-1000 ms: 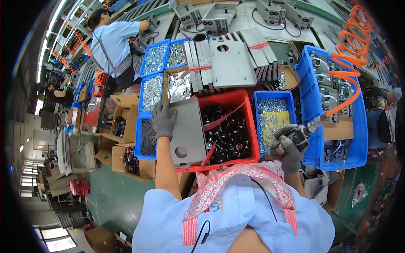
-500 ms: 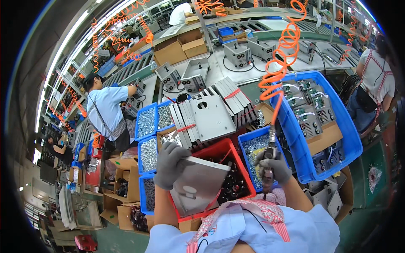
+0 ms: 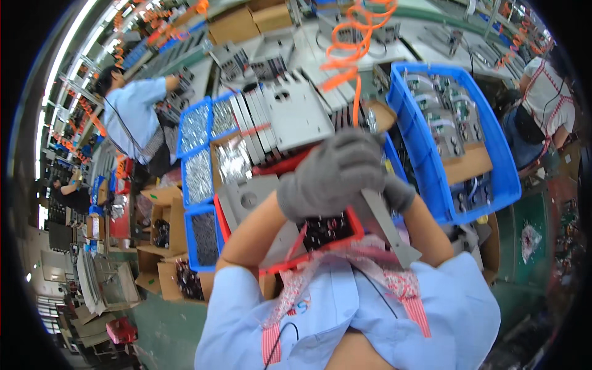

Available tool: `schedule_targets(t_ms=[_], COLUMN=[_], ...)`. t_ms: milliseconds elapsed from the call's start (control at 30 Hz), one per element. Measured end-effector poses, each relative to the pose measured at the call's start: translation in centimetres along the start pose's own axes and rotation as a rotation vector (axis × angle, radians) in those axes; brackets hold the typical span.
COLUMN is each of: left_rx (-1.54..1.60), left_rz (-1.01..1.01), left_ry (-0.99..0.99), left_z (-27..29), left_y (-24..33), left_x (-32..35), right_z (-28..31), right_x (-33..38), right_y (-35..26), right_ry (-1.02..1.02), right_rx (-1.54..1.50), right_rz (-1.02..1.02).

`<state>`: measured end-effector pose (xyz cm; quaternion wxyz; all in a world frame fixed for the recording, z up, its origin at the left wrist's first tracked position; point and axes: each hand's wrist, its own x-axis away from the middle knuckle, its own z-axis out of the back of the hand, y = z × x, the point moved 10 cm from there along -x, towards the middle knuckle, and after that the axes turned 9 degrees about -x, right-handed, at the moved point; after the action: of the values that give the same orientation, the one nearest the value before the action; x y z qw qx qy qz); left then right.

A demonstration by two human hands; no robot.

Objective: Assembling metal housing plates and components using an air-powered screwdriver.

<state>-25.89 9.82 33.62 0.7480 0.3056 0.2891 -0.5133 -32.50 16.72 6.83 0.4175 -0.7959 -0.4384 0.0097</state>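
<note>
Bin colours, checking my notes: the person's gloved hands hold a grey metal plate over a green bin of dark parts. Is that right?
Not quite. In the head view the bin under the gloved hands and grey metal plate is red, not green. It does hold dark parts.

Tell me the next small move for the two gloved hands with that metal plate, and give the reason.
Probably steady the grey metal plate before driving anything. The left hand covers its top and the right hand is mostly hidden behind it, both raised above the red bin; the plate hangs tilted with its lower edge unsupported.
</note>
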Motion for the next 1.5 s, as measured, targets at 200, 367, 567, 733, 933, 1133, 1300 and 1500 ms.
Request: schedule_targets(t_ms=[200, 367, 567, 733, 933, 1133, 1300, 1500], left_rx=[0.059, 0.161, 0.507, -0.144, -0.400, -0.290, -0.217, 0.050], left_rz=[-0.013, 0.691, 1.618, 1.322, 1.238, 1.159, 1.222, 1.472], left_ry=[0.142, 0.281, -0.243, -0.706, -1.027, -0.994, -0.675, -0.208], left_z=[0.7, 0.0, -12.1, -17.0, -21.0, -19.2, -17.5, -15.7], left_y=[-2.8, -11.3, -13.3, -12.6, -11.2, -11.2, -11.2, -12.7], left_x=[-0.7, 7.0, 25.8, 29.5, 29.6, 29.0, 30.5, 32.8], right_z=[0.2, 1.6, 6.5, 8.4, 9.1, 8.3, 8.6, 9.3], right_x=[2.9, 5.2, 8.3, 9.4, 10.1, 9.9, 9.8, 9.9], right_y=[-0.7, -3.9, -5.0, -5.4, -5.2, -4.1, -3.8, -3.6], right_ry=[-0.100, -0.051, 0.123, 0.236, 0.267, 0.312, 0.361, 0.399], right_rx=[-0.231, -0.312, -0.197, -0.237, -0.225, -0.191, -0.172, -0.124], right_rz=[0.020, 0.190, 0.289, 0.367, 0.372, 0.317, 0.314, 0.296])
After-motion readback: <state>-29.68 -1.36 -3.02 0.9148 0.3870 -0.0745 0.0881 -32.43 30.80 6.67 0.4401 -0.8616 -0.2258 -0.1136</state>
